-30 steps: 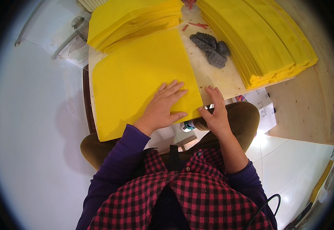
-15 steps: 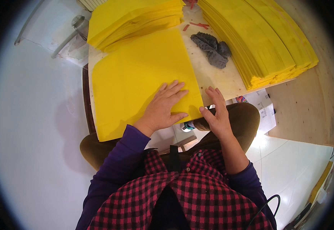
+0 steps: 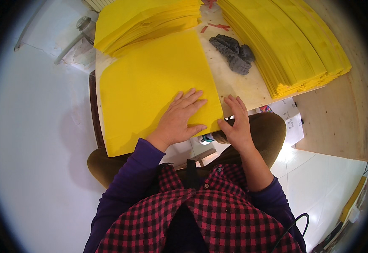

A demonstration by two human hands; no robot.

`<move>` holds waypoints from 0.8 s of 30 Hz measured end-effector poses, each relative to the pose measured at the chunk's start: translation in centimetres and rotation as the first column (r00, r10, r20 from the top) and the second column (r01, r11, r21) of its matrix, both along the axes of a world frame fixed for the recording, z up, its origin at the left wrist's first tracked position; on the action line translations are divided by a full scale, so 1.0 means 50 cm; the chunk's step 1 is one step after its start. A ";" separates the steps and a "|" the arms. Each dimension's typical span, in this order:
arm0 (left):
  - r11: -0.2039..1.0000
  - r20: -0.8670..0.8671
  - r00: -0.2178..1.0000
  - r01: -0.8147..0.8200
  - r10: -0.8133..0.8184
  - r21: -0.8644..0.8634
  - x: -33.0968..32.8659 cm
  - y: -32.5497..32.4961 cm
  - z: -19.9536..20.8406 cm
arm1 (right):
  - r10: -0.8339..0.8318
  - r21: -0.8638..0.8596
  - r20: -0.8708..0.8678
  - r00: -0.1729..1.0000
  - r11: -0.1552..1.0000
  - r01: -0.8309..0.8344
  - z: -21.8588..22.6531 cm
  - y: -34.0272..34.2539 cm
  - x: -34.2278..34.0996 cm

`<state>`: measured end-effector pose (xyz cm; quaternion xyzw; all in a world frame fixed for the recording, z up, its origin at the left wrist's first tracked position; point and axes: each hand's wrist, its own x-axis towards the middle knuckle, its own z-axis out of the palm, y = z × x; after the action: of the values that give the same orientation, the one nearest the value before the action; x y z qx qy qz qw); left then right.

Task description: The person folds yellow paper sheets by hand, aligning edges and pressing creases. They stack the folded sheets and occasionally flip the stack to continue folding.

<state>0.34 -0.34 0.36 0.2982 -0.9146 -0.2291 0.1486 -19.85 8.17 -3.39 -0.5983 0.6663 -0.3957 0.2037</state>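
A yellow fabric-like sheet [image 3: 146,80] lies flat on the wooden table, its near edge at the table's front. My left hand [image 3: 179,122] rests palm down on the sheet near its right front part, fingers stretched and spread. At the sheet's front right corner is my right hand [image 3: 239,128]. Its thumb touches the corner, while the other fingers reach out over the bare wood beside the sheet's right edge. Neither hand is closed round anything. Whether the sheet is a single layer or several, I cannot tell.
Behind the sheet stands a yellow stack [image 3: 146,25]; longer yellow stacks [image 3: 276,42] fill the right side of the table [image 3: 230,88]. A crumpled dark grey cloth [image 3: 233,55] and red scraps [image 3: 219,26] lie between them. A white box [image 3: 291,122] sits below the table edge.
My right thumb has shifted slightly to the left onto the sheet's corner, and the right fingers have moved slightly left too. My left hand stays in place on the sheet.
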 end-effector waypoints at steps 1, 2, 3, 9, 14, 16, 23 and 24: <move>1.000 -0.011 1.000 0.000 0.000 -0.005 0.000 0.000 0.000 | -0.007 0.006 0.007 1.000 1.000 0.007 0.000 -0.001 0.001; 1.000 -0.006 1.000 -0.001 0.001 0.000 0.000 0.000 0.000 | -0.014 0.012 0.014 1.000 1.000 0.014 0.001 -0.002 0.002; 1.000 -0.001 1.000 -0.002 0.002 0.005 0.001 0.000 0.000 | -0.020 0.018 0.020 1.000 1.000 0.019 0.002 -0.003 0.002; 1.000 0.004 1.000 0.000 0.000 0.007 0.002 -0.001 -0.002 | -0.035 0.018 0.031 0.999 0.999 0.034 0.005 -0.005 0.004; 1.000 -0.003 1.000 -0.002 0.002 0.005 0.002 -0.001 -0.003 | -0.039 0.013 0.033 0.999 0.999 0.039 0.004 -0.006 0.004; 1.000 -0.004 1.000 -0.002 0.002 0.009 0.002 -0.001 -0.003 | -0.045 0.012 0.032 0.998 0.999 0.045 0.002 -0.007 0.005; 1.000 -0.012 1.000 -0.004 0.004 0.005 0.003 -0.003 -0.007 | -0.054 -0.003 0.013 0.998 0.999 0.054 -0.002 -0.008 0.005; 1.000 -0.015 1.000 -0.003 0.003 0.004 0.003 -0.004 -0.007 | -0.053 -0.013 0.008 0.999 0.999 0.053 -0.003 -0.008 0.005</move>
<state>0.50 -0.52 0.00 0.2980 -0.9127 -0.2326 0.1550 -19.61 7.77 -3.52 -0.5802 0.6785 -0.4076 0.1919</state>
